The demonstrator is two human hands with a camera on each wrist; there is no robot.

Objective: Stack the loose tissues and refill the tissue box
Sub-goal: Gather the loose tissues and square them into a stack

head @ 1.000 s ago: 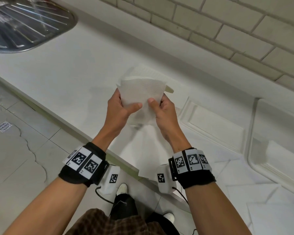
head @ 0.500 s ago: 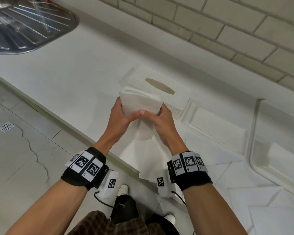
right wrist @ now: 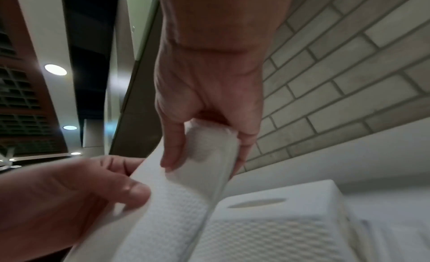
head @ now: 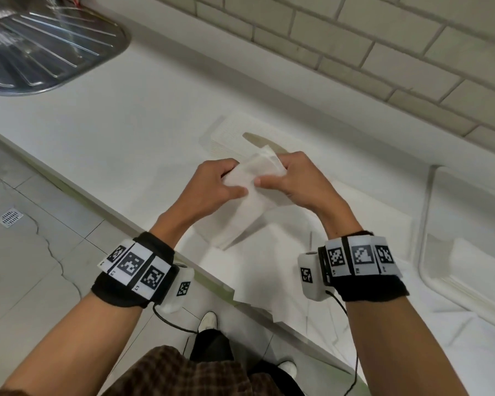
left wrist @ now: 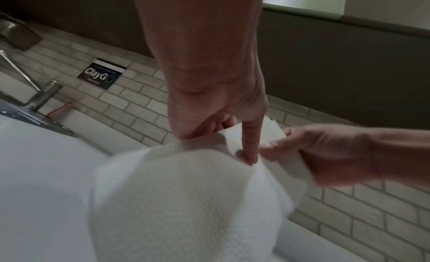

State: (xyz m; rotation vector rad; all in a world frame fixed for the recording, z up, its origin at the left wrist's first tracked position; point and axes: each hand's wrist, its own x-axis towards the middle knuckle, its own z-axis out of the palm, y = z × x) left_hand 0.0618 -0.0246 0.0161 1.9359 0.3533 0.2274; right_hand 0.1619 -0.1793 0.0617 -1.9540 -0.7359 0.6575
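Note:
Both hands hold a stack of white embossed tissues just above the counter, in front of the white tissue box with its oval slot. My left hand grips the stack's left side, thumb on top; in the left wrist view the thumb presses into the tissues. My right hand pinches the right side, thumb on top and fingers curled behind the stack. The stack bows between the hands. In the right wrist view the box sits just below and behind.
Several loose tissues lie on the white counter under and right of my hands, some overhanging its front edge. White trays stand at the right. A steel drainboard is far left, a brick wall behind.
The stack, held upright and high a second ago, has come down and tilted flatter and bent. Both hands closed in on it, then spread slightly, uncovering the box slot.

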